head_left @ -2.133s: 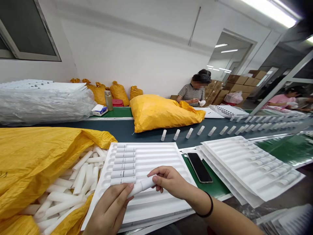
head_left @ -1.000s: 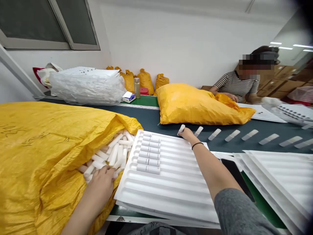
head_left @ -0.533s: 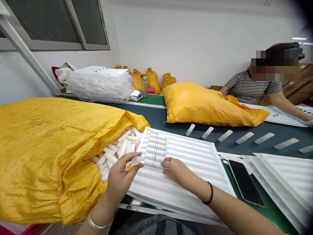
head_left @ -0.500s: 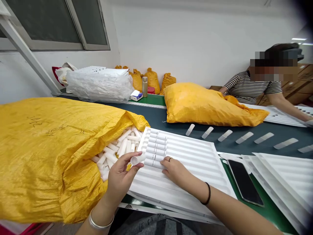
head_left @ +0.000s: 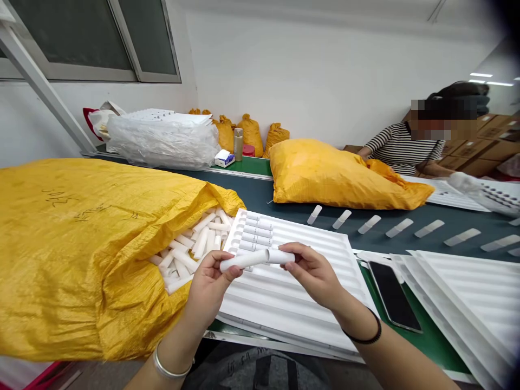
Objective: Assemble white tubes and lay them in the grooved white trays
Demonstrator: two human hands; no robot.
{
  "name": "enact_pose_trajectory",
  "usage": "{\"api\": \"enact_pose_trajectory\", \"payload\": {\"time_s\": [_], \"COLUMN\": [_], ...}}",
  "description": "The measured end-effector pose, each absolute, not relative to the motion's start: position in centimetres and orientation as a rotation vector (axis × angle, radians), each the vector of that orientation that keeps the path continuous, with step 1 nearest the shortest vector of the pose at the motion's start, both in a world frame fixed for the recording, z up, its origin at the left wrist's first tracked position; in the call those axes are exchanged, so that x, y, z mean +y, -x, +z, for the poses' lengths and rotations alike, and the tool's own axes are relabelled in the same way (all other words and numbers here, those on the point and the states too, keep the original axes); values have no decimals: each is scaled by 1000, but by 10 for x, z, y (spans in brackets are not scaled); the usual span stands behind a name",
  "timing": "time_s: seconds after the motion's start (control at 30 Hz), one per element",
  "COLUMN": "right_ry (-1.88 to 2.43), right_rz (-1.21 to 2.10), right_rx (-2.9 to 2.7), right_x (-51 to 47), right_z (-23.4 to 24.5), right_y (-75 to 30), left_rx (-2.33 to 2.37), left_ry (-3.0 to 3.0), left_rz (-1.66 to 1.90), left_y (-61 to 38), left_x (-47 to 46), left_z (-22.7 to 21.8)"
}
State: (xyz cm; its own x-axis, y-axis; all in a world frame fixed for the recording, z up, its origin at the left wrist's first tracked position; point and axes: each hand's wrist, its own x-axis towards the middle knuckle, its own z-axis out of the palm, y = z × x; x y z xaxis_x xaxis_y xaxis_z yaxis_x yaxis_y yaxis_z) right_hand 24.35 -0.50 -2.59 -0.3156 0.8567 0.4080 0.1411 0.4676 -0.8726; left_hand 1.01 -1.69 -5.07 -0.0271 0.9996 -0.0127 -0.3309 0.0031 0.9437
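**A crooked meeting could slip**

At the left, loose tubes filled the mouth of the yellow sack; a bump could spill them. The left hand pinched a long tube above the tray. Its end appeared to touch the short tube, which the right hand gripped by fingertips. Because they met slightly bent, pressing might make one slip.

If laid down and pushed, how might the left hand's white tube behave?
The white tube would probably roll, given its round sides. It looks stiff, jutting straight from the left hand, and likely light, given that fingertip hold.
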Motion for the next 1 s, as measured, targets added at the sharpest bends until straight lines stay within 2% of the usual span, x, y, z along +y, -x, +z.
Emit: {"api": "enact_pose_trajectory", "payload": {"time_s": [0.13,0.27,0.37,0.47,0.63,0.7,0.87,1.0], "right_ry": [744,666,718,857,1042,1041,1065,1336], "right_rz": [518,519,561,661,1187,1265,1009,568], "right_rx": [-2132,-2268,-2221,-2103,-1746,-1712,-2075,-2478], "right_x": [-3,-4,-6,-8,-13,-19,-32,7], "right_z": [-7,-3,-11,-21,-27,-24,-14,-24], "right_y": [-259,-260,-257,-255,-247,-245,-240,-239], "left_rx": [1159,1064,1066,1043,962,947,914,1113], "left_ry": [-1605,-1860,-1995,-2218,-2551,-2604,-2558,-2552], "left_rz": [1077,898,919,1068,1244,1236,1095,875], "left_y": [-2,-2,-6,-7,-9,-13,-23,-13], "left_x": [-19,-22,-24,-25,-25,-27,-36,-28], "left_z": [-41,-28,-26,-31,-40,-41,-48,-59]}}
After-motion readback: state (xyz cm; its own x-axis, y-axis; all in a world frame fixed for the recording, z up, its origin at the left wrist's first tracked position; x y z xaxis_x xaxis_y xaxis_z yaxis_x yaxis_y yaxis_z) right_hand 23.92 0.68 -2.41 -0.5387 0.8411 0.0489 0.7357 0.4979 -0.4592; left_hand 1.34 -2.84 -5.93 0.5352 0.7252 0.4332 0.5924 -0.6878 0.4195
